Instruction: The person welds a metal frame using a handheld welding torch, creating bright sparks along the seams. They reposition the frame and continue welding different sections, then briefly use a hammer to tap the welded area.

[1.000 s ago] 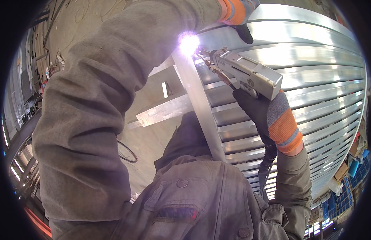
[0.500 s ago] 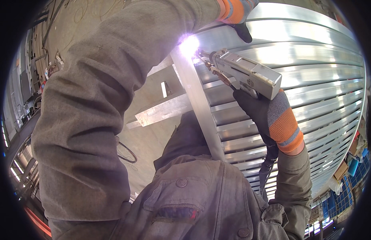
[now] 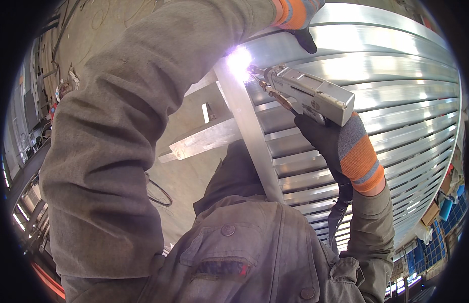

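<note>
My right hand (image 3: pixel 328 144), in a black, grey and orange glove, is wrapped round the grip of a silver handheld welding gun (image 3: pixel 310 93). The gun's nozzle and thin copper-coloured wire guide point up and left into a bright white-violet glare (image 3: pixel 239 60). That glare hides the joint at the far end of a flat metal bar (image 3: pixel 252 136), where it meets a shiny slatted metal panel (image 3: pixel 366 65). At the top edge, my gloved left hand (image 3: pixel 297 20) rests by the panel's far slats, thumb stretched out. Its other fingers are mostly cut off or hidden.
Left of the bar, a metal beam (image 3: pixel 206 139) juts out above the floor. A dark cable (image 3: pixel 161 194) lies on the floor. The gun's black hose (image 3: pixel 338 217) hangs beside my right forearm. Blue crates (image 3: pixel 436 240) and boxes stand beyond the panel at right.
The welding gun has shifted very slightly down and left in my right hand. The glare stays at the bar's far end, and my left hand is nearly still.
</note>
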The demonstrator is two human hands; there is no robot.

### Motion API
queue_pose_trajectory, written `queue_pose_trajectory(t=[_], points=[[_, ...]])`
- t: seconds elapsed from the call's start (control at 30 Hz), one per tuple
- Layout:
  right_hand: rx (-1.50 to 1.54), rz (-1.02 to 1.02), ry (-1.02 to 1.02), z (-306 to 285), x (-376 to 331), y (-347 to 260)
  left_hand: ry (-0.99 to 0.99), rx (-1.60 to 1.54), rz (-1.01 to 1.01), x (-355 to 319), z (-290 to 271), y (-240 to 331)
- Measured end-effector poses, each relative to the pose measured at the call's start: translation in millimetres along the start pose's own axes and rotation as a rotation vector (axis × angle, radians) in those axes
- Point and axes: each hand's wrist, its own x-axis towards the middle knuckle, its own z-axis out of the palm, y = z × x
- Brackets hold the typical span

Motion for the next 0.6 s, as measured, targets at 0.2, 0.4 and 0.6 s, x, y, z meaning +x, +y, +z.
queue_pose_trajectory(t=[0.2,0.4,0.6], points=[[-0.065,0.045,-0.016,-4.1,-1.6,-3.8,0.009,0.0,0.01,0.8,0.5,-0.5],[-0.09,0.062,-0.03,-6.0,-1.4,-5.4,0.017,-0.006,0.019,1.8,-0.4,-1.9],[-0.112,0.015,-0.019,-7.1,0.1,-11.5,0.025,-0.014,0.027,1.1,-1.1,-3.8]])
